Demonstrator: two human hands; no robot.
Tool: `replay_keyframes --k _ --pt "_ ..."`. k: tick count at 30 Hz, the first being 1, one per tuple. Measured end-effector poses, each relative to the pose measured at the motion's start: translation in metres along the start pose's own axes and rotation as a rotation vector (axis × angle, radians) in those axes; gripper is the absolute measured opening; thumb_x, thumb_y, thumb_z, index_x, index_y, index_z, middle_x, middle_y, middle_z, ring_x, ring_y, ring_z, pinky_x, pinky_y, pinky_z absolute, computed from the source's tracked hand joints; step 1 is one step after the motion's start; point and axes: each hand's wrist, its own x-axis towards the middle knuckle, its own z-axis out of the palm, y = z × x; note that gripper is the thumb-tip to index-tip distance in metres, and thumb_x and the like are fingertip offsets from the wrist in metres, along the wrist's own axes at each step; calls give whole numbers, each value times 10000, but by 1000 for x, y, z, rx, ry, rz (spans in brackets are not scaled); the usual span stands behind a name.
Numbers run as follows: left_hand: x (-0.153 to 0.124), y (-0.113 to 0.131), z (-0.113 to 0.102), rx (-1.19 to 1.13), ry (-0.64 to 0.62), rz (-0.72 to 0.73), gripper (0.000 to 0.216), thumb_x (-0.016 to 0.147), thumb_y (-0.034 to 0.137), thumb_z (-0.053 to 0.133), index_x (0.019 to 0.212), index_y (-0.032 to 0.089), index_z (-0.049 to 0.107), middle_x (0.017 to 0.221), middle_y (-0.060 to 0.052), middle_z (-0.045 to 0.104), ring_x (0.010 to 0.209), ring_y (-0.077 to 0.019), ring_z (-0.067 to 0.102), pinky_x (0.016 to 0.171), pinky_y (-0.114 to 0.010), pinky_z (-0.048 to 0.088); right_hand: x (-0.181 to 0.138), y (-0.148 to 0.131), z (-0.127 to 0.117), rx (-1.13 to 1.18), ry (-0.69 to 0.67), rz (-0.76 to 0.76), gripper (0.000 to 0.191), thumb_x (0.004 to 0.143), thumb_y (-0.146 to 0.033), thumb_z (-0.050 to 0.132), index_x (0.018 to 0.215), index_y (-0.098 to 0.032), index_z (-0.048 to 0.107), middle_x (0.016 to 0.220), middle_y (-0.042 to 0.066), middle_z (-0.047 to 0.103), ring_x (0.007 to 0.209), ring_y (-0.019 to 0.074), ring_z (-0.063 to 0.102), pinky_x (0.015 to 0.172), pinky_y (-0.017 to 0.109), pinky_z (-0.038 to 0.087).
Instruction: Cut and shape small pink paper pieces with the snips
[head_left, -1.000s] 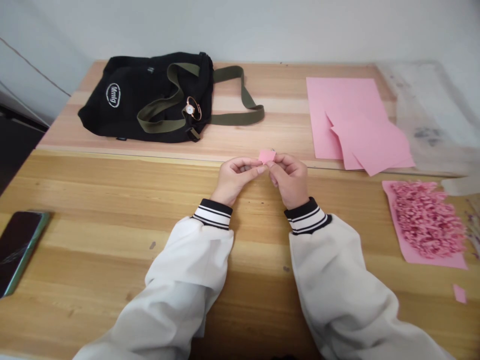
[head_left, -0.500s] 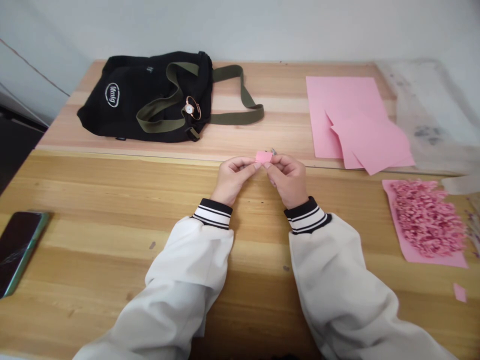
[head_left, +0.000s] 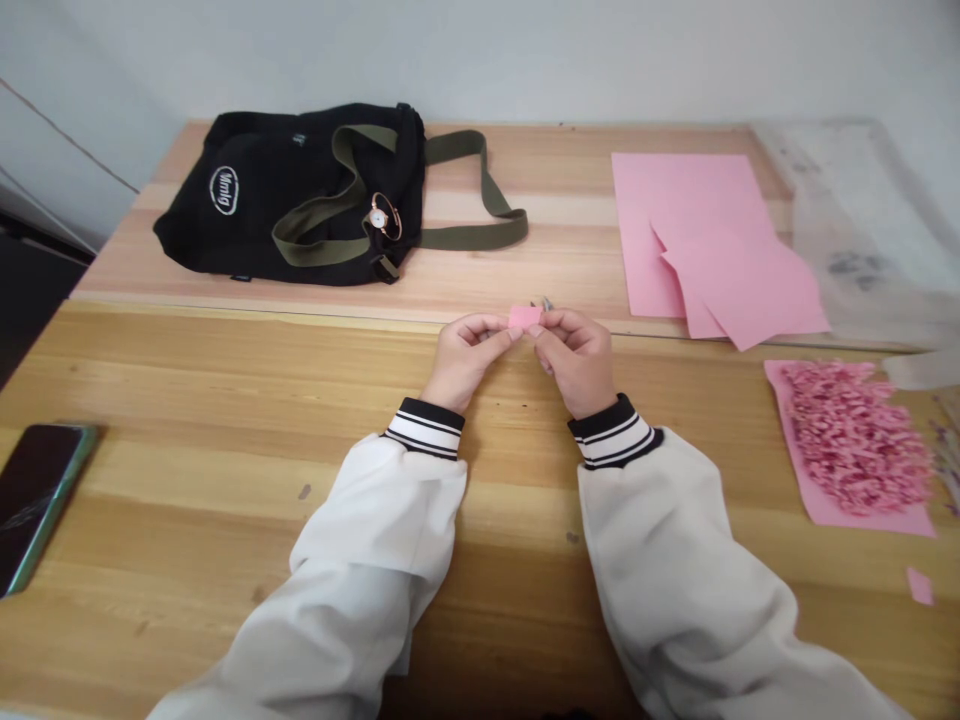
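Note:
A small pink piece of paper [head_left: 524, 316] is pinched between my two hands near the middle of the table. My left hand [head_left: 459, 358] grips its left side between thumb and finger. On the opposite side, my right hand [head_left: 581, 362] holds the right part, also in a pinch. Just behind the right fingertips shows the end of a small metal tool [head_left: 547, 302]; the rest of it is hidden, and I cannot tell whether the hand touches it.
At back left lies a black bag [head_left: 300, 195] with olive straps and a watch [head_left: 379, 217] on it. Pink sheets [head_left: 690, 220] and a clear plastic bag [head_left: 862, 230] are at back right. Many small pink pieces [head_left: 855, 440] lie on paper at right. A phone [head_left: 37, 500] lies left.
The pink piece of paper has shifted very slightly left between my fingertips. Both hands and everything around them look otherwise the same.

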Motion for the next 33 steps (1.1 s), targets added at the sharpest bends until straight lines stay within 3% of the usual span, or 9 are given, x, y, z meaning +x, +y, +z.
replay_keyframes --k 23,33 --pt "-1 0 1 -41 -9 0 261 442 240 870 621 158 699 643 20 682 593 -65 567 632 -210 464 0 -3 0 27 1 6 218 675 -334 714 652 -178 565 394 -94 434 350 35 333 368 208 220" --pt "-3 5 0 -109 -36 -35 209 506 302 836 605 167 711 572 17 647 548 -69 524 608 -225 445 0 -5 0 49 10 38 225 679 -340 711 660 -180 553 379 -97 425 339 34 321 355 199 226"
